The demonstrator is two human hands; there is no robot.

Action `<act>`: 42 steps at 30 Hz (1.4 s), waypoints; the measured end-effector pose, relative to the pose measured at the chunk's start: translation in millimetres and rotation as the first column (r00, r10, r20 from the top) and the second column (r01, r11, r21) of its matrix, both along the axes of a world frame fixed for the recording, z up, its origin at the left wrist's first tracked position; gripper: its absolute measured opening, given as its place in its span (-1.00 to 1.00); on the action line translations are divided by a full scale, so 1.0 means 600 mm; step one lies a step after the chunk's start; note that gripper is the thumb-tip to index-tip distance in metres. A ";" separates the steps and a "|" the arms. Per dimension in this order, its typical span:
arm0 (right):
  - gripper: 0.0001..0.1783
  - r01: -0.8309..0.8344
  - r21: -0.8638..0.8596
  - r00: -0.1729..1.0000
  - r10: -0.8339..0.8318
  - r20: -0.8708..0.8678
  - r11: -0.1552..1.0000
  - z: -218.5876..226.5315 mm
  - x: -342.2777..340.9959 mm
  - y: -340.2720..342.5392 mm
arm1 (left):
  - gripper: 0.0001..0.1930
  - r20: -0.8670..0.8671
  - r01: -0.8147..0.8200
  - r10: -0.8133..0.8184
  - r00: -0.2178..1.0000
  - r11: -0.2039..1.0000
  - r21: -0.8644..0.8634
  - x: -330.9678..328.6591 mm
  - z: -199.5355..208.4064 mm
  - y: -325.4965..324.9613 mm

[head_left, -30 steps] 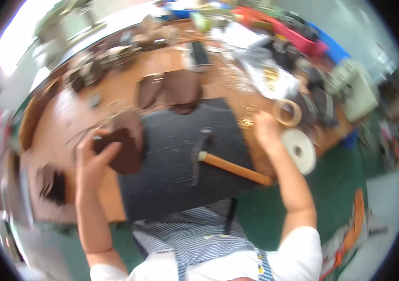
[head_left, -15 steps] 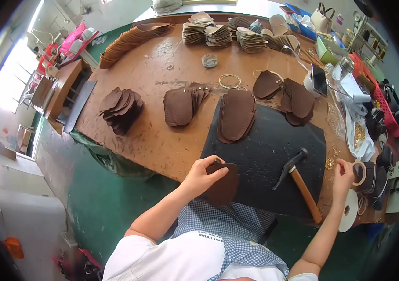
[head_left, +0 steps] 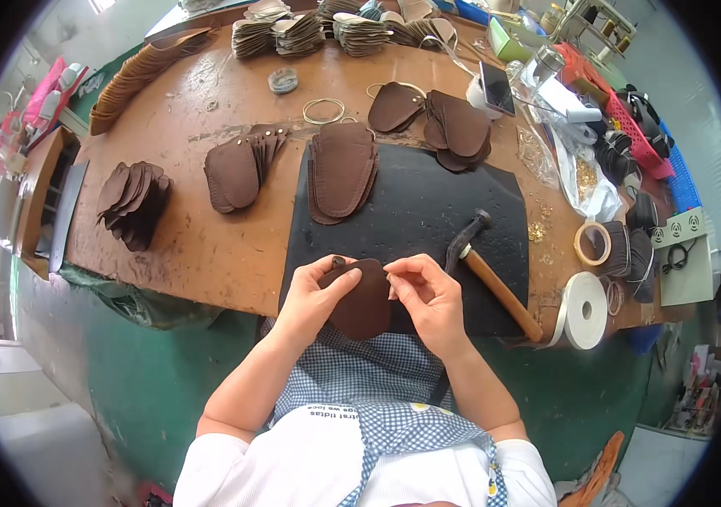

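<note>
My left hand grips a dark brown leather piece with a rounded end, held just over the table's front edge. A short dark cylindrical thing also pokes out between its fingers. Fingertips pinched, my right hand is at the top right edge of the leather piece; whatever is in the pinch is too small to make out. A hammer with a wooden handle lies to the right on a black mat. Stitched brown leather pieces are stacked at the mat's far edge.
More brown leather stacks stand left, and others far right. Small gold-coloured metal pieces are scattered right of the mat. Tape rolls, a phone and a pink basket line the right side.
My right hand has come from beside the gold-coloured pieces at the right to the leather piece. My left hand keeps hold of it. The view has turned right.
</note>
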State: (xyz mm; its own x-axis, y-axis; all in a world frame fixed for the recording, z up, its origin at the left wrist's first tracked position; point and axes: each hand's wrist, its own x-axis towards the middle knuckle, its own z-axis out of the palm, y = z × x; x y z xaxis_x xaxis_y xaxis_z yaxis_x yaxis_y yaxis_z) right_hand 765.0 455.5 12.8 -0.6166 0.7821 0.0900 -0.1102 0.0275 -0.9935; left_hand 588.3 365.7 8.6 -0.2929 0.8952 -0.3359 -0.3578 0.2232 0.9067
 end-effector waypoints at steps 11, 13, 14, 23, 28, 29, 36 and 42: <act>-0.79 0.075 0.597 0.984 -0.157 0.086 0.799 -0.014 -0.001 0.009 | -0.78 0.038 0.061 -0.064 0.997 0.997 0.053 0.022 0.003 0.005; -0.79 0.077 0.541 0.984 -0.151 0.095 0.838 -0.014 0.002 0.009 | -0.79 0.037 0.064 -0.066 0.997 0.997 0.045 0.021 0.001 0.007; -0.78 0.076 0.482 0.984 -0.144 0.106 0.873 -0.013 0.002 0.008 | -0.79 0.034 0.066 -0.068 0.997 0.997 0.044 0.022 0.001 0.006; -0.77 0.043 0.337 0.991 -0.082 0.102 0.941 -0.013 0.010 0.010 | -0.83 -0.527 0.159 -0.029 0.849 0.966 0.202 0.027 0.004 0.008; -0.82 0.011 0.345 0.994 -0.048 0.101 0.938 -0.016 0.017 0.008 | -0.83 -0.583 0.129 -0.040 0.811 0.985 0.111 0.039 0.019 -0.002; -0.81 0.012 0.383 0.995 -0.048 0.086 0.924 -0.015 0.017 0.007 | -0.84 -0.576 0.130 -0.044 0.816 0.986 0.108 0.039 0.021 -0.002; -0.77 0.086 0.574 0.995 -0.105 0.000 0.815 -0.016 0.018 -0.004 | -0.88 -0.569 0.129 -0.054 0.821 0.988 0.091 0.037 0.029 -0.006; -0.76 0.158 0.864 0.986 -0.128 -0.109 0.478 -0.015 0.019 -0.007 | -0.80 -0.660 0.207 0.018 0.751 0.943 0.260 0.040 0.026 -0.011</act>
State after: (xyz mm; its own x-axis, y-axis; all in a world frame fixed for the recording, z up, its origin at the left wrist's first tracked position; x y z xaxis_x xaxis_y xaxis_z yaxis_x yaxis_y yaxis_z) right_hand 776.6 451.4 3.8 -0.4899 0.3744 0.7873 -0.0459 0.8908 -0.4521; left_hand 612.2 359.1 24.0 -0.2456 0.9507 0.1895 0.3457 -0.0968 0.9333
